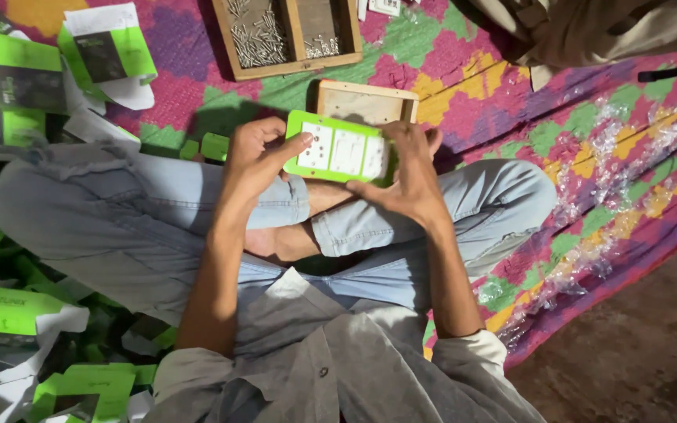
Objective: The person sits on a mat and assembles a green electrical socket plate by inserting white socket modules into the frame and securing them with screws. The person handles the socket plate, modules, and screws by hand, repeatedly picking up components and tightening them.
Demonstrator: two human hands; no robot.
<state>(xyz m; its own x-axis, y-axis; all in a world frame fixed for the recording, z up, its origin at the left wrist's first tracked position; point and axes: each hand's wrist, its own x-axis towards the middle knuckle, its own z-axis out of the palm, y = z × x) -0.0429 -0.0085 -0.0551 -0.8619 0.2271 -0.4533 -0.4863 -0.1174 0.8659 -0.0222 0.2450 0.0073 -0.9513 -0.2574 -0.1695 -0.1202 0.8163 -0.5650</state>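
Both hands hold a green switch plate (pixel 337 149) with white switches and a socket, over my crossed legs in blue jeans. My left hand (pixel 256 157) grips its left end, the forefinger lying across the socket face. My right hand (pixel 407 168) wraps the right end, fingers curled over the edge. Just beyond the plate a small wooden box (pixel 366 100) lies on the mat.
A wooden tray (pixel 285 35) with several metal screws sits at the top. Green and white cardboard packages (pixel 29 78) are heaped on the left. Small green pieces (pixel 205 146) lie by my left knee. Clear plastic wrap (pixel 589 211) trails across the colourful mat; another person's clothing (pixel 605 31) shows top right.
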